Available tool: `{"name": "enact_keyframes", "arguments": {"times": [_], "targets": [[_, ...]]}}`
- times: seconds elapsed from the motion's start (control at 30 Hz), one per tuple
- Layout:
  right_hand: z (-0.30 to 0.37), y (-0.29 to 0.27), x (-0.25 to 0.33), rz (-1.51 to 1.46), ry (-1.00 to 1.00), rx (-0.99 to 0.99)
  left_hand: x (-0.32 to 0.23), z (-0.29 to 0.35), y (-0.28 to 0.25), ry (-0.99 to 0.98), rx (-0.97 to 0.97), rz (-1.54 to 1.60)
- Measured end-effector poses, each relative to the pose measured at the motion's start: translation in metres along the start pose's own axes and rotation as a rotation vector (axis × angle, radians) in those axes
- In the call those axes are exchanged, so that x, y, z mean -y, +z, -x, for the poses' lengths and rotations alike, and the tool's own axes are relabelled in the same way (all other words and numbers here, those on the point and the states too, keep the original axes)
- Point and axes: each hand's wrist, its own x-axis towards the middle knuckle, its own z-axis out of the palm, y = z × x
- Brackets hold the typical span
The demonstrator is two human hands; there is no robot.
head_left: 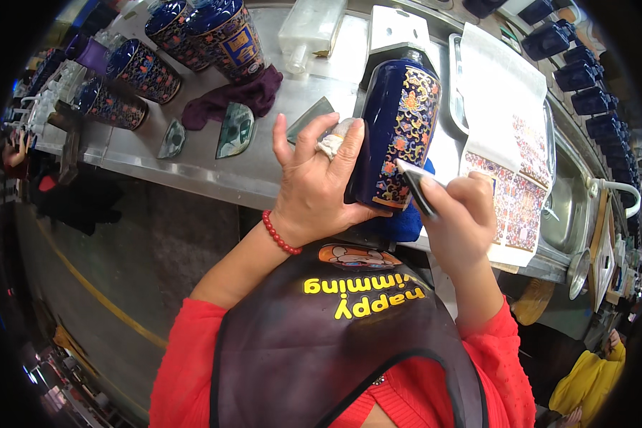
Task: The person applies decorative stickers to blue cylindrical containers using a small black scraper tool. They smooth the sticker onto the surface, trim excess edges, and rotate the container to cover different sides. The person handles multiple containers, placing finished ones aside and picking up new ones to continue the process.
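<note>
A dark blue glass bottle leans in front of me, its neck pointing away, with a band of flowered decal down its right side. My left hand grips the bottle's lower left, thumb under the base and other fingers raised and curled. A white wad, cloth or tape, sits at its fingers. My right hand is closed round a flat dark scraper with a pale edge, held against the lower decal; motion blurs it slightly. Blue cloth lies under the bottle's base.
Decal sheets and white paper lie on a tray at right, before a sink. Several decorated bottles, a purple cloth, dark green flat pieces and a clear bottle stand or lie at left and back. Another person's yellow sleeve shows lower right.
</note>
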Motion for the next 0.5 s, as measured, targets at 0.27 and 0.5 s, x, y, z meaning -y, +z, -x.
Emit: {"name": "enact_keyframes", "arguments": {"times": [0.27, 0.5], "targets": [[0.009, -0.003, 0.022, -0.618, 0.892, 0.091, 0.008, 0.007, 0.007, -0.029, 0.082, 0.205], [-0.015, 0.015, 0.035, -0.357, 0.547, 0.154, 0.008, 0.015, 0.009, -0.068, 0.177, 0.257]]}}
